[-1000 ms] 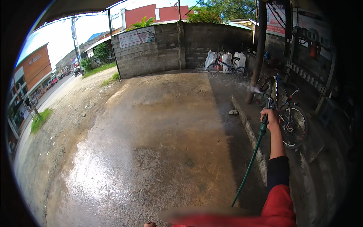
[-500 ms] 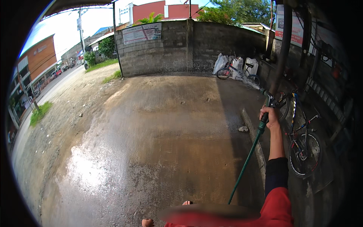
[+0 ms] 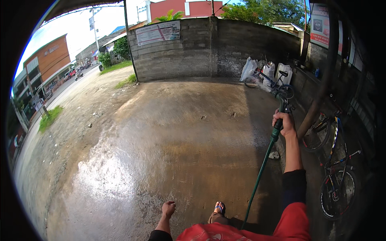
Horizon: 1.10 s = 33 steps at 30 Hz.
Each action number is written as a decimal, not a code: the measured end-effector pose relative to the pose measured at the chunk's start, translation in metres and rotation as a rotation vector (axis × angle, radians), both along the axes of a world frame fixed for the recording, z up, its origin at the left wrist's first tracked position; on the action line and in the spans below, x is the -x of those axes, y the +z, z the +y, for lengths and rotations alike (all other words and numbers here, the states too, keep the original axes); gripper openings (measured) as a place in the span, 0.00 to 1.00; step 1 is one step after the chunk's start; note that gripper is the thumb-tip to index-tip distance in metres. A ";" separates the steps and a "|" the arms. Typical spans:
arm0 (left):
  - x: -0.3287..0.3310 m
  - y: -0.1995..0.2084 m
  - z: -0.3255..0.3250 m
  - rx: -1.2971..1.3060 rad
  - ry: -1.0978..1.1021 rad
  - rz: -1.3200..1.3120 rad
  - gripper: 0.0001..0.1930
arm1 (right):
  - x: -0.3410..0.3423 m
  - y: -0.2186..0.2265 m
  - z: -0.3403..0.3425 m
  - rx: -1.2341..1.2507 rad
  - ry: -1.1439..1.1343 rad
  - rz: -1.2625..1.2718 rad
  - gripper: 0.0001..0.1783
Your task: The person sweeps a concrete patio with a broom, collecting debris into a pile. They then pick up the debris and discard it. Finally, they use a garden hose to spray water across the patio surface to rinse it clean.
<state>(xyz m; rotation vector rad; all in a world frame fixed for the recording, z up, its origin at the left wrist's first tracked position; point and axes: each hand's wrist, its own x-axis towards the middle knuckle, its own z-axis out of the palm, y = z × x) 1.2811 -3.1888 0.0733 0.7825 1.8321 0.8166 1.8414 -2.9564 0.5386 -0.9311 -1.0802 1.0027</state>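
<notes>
my right hand [image 3: 284,121] wrapped round the spray gun [image 3: 282,103], hose [image 3: 257,180] trailing near, left hand [image 3: 168,209] near left, can't tell if closed, bike [image 3: 334,138] off right

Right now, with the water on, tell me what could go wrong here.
The wet floor could be slippery under the sandaled foot. The green hose runs down near that foot, so it might catch a step. Spray from the nozzle in the right hand heads toward the white bags and may soak them.
</notes>
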 end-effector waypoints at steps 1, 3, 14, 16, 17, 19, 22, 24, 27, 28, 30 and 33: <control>-0.007 -0.008 0.008 0.100 0.026 -0.045 0.17 | 0.000 -0.004 0.029 0.017 0.071 -0.030 0.09; -0.016 -0.023 0.014 0.319 0.027 -0.003 0.18 | -0.005 -0.006 0.084 0.031 0.075 -0.035 0.11; -0.036 -0.040 0.075 0.429 0.314 -0.141 0.07 | 0.050 -0.057 0.301 0.072 0.227 0.016 0.11; -0.030 -0.044 0.106 0.460 0.258 -0.081 0.06 | 0.068 -0.072 0.323 0.131 0.408 -0.054 0.10; -0.025 -0.047 0.125 0.425 0.250 -0.078 0.07 | 0.077 -0.078 0.334 0.157 0.376 -0.063 0.11; -0.014 -0.051 0.169 0.372 0.246 -0.084 0.07 | 0.093 -0.087 0.358 0.178 0.270 0.019 0.11; -0.004 -0.052 0.239 0.320 0.266 -0.100 0.11 | 0.119 -0.103 0.382 0.197 0.418 -0.009 0.11; 0.001 -0.048 0.288 0.348 0.154 0.004 0.13 | 0.137 -0.114 0.397 0.274 0.538 -0.113 0.11; 0.006 -0.039 0.351 0.318 0.127 0.061 0.16 | 0.160 -0.132 0.412 0.222 0.265 0.125 0.11; 0.008 -0.037 0.372 0.214 0.116 0.077 0.16 | 0.168 -0.140 0.417 0.300 0.356 0.075 0.12; 0.011 -0.036 0.402 0.113 0.122 0.056 0.16 | 0.183 -0.157 0.422 0.381 0.466 -0.002 0.12; 0.016 -0.041 0.427 0.026 0.118 0.023 0.16 | 0.202 -0.181 0.430 0.329 0.385 -0.031 0.11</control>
